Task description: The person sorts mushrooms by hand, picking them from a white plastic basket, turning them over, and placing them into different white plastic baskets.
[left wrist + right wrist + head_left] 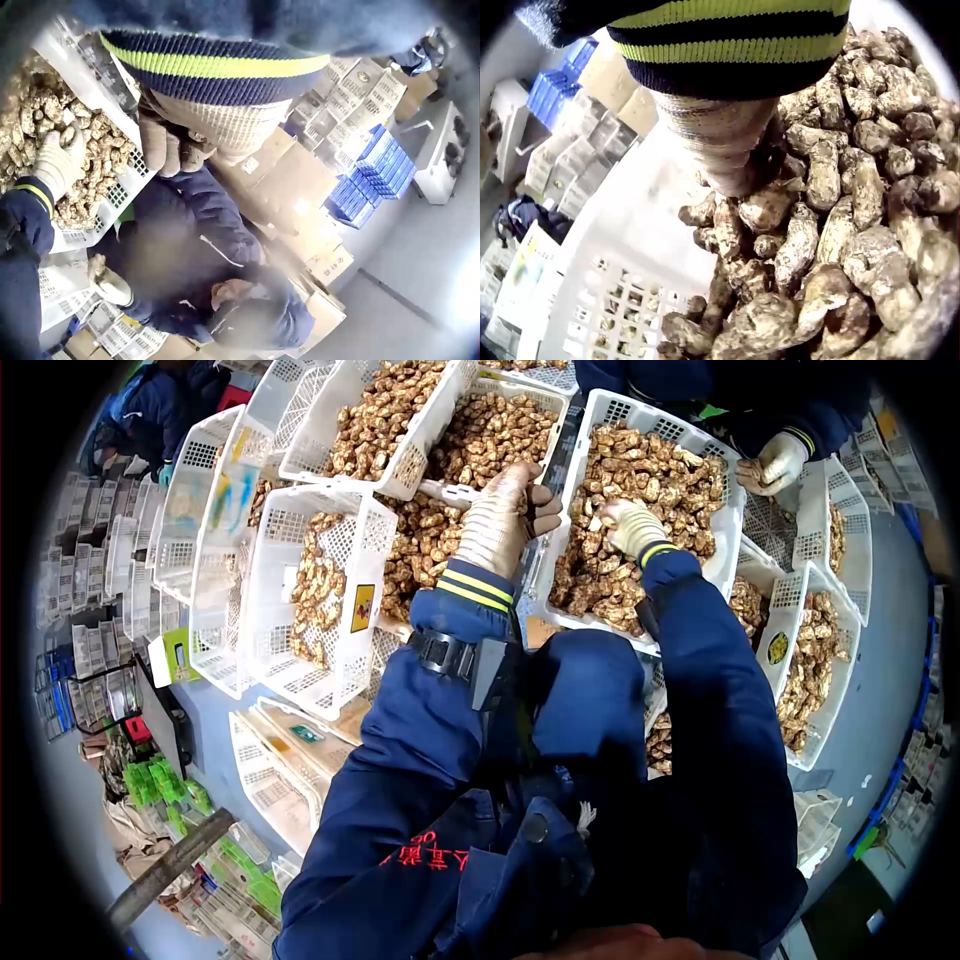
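My gloved right hand reaches into a white crate heaped with stubby brown mushrooms. In the left wrist view, the right fingers close round one mushroom on the pile. Most of that hand is hidden by its cuff in the right wrist view, right against the mushrooms. My gloved left hand hovers by the rims between two crates, its brown-coated fingers loosely bent and no mushroom showing in them. In the left wrist view those fingers overlap the crate edge.
Another person's gloved hand is across the full crate at the right. A part-filled crate stands tilted at left, beside stacked crates of mushrooms. More filled crates stand at right. Cardboard boxes are stacked behind.
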{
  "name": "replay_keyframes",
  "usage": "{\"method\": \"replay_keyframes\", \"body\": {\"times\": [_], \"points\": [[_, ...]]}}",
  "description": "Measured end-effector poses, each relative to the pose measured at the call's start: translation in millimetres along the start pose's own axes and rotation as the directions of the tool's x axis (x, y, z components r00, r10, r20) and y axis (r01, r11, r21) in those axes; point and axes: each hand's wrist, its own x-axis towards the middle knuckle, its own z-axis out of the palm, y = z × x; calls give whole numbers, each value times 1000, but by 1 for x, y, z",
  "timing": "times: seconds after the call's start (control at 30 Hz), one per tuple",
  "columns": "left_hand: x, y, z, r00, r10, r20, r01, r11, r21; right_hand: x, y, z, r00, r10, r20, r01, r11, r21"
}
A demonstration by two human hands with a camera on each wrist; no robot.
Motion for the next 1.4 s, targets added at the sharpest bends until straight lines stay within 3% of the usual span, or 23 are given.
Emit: {"method": "replay_keyframes", "body": {"times": [0.07, 0.1, 0.13, 0.17, 0.2, 0.27, 0.33, 0.37, 0.4, 0.47, 0.53, 0.63, 0.73, 0.83, 0.87, 0.97, 1.0, 1.1, 1.13, 1.2, 1.23, 1.33, 1.4], "points": [[-3, 3, 4, 999, 2, -47, -2, 1000, 12, -12, 4, 3, 939, 324, -117, -273, 906, 324], [1, -1, 0, 998, 28, -53, -28, 1000, 1, -14, 25, 23, 919, 386, -78, -287, 791, 540], [0, 0, -2, 999, 52, -9, -52, 999, -9, -25, 23, 24, 922, 372, -109, -107, 514, 851], [3, -2, -6, 999, 54, 1, -54, 999, 5, -42, 24, 25, 918, 391, -69, -38, 260, 965], [6, -4, -9, 998, 57, 13, -57, 998, 20, -65, 10, 10, 916, 400, -27, 37, -16, 999], [5, -5, -7, 999, 41, -16, -41, 999, 16, -86, 3, 8, 922, 383, -62, 179, -280, 943], [4, -5, -5, 998, 34, -48, -33, 999, 16, -103, -12, 4, 885, 446, 132, 161, -561, 812], [4, -5, -4, 997, 32, -65, -31, 999, 15, -107, -10, 7, 918, 390, 77, 209, -638, 742], [4, -5, -2, 996, 30, -81, -29, 999, 14, -113, -21, 0, 872, 469, 139, 225, -637, 737], [8, -8, -4, 996, 1, -86, 0, 1000, 19, -113, -24, 7, 880, 456, 132, 286, -732, 618], [12, -9, -7, 998, -51, 49, 44, 990, 132, -115, -36, 1, 866, 479, 146, 305, -736, 604], [12, -29, -2, 982, -134, 136, 76, 928, 365, -119, -53, -18, 880, 454, 143, 279, -736, 617], [20, -58, -8, 933, -170, 318, -8, 872, 489, -114, -62, -30, 974, 222, -41, 180, -657, 732], [22, -61, -4, 935, -231, 268, 55, 842, 536, -121, -86, -50, 959, 283, -6, 165, -543, 823], [20, -58, -2, 939, -253, 233, 104, 854, 510, -123, -90, -54, 954, 298, -12, 170, -512, 842], [10, -46, 7, 929, -321, 183, 236, 897, 375, -121, -82, -46, 974, 223, -27, 159, -597, 786], [6, -43, 9, 929, -327, 172, 255, 904, 343, -127, -92, -57, 949, 310, 52, 156, -609, 778], [2, -36, 10, 924, -340, 178, 279, 914, 295, -130, -96, -55, 929, 371, -13, 239, -572, 785], [4, -37, 7, 884, -391, 255, 326, 908, 263, -132, -97, -55, 939, 342, -23, 233, -588, 775], [-1, -36, 10, 912, -371, 174, 319, 910, 266, -144, -105, -64, 957, 282, -67, 228, -592, 773], [-10, -25, 16, 909, -346, 233, 284, 923, 261, -144, -100, -60, 960, 274, -66, 217, -569, 793], [-1, -27, 8, 929, -327, 173, 303, 941, 151, -146, -98, -59, 961, 276, -25, 180, -550, 815], [4, -33, -1, 972, -228, -54, 230, 972, 43, -148, -93, -52, 958, 286, -6, 192, -629, 754]]}}
